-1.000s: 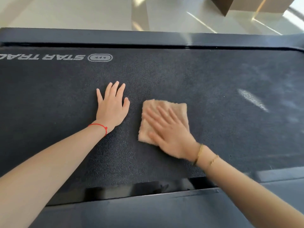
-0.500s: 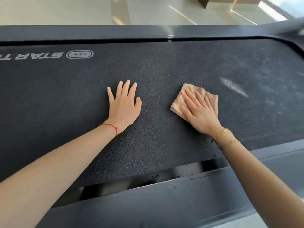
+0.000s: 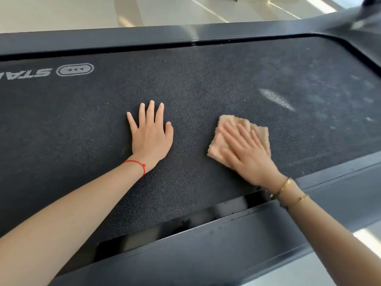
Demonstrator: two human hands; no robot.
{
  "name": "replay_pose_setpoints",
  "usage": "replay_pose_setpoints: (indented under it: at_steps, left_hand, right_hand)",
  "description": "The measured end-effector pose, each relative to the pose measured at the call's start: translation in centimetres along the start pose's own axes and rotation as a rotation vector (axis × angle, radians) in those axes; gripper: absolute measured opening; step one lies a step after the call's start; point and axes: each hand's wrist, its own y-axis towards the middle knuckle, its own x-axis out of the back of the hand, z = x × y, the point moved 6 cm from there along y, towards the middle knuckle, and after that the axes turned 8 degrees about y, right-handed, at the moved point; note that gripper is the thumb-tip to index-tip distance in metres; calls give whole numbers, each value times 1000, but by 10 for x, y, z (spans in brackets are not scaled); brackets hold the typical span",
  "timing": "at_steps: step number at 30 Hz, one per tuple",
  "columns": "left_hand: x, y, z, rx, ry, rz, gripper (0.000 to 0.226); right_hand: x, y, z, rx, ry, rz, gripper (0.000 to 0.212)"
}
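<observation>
A dark, rough treadmill belt [image 3: 206, 83] fills the view, with a grey logo [image 3: 75, 69] printed at its far left. My left hand [image 3: 151, 134] lies flat on the belt, fingers straight and spread, a red thread round the wrist. To its right a folded beige cloth [image 3: 231, 125] lies on the belt. My right hand [image 3: 246, 152] presses flat on the cloth with straight fingers and covers its near right part; the hand is blurred. Two thin gold bracelets circle that wrist.
A black side rail [image 3: 144, 38] runs along the belt's far edge and another rail [image 3: 206, 244] along the near edge. A dusty pale patch [image 3: 276, 99] marks the belt to the right of the cloth. Pale glossy floor [image 3: 72, 11] lies beyond the treadmill.
My right hand has slid the cloth to the right along the belt and then back toward the near edge. My left hand has stayed flat in place.
</observation>
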Motion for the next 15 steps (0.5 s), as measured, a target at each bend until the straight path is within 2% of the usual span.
replay_pose_setpoints:
  at_steps: [3,5,11,13,15]
  left_hand:
    - [2,-1,-1,-5,6,-4,60]
    - [3,-2,-2,-9,2,-3,60]
    - [1,-3,-3,-24,-1,-13,59]
    - [1,-2,-3,-24,-7,-15,59]
    - [1,-2,-3,-22,-6,-12,59]
  right_hand:
    - [12,24,-32,-236,25,-53,56]
    - [12,27,-26,-274,7,-67,56]
    - [-19,-27,56,132,-55,92,56]
    - [-21,-43,59,160,-31,104,56]
    - [-14,-50,43,105,5,66,56]
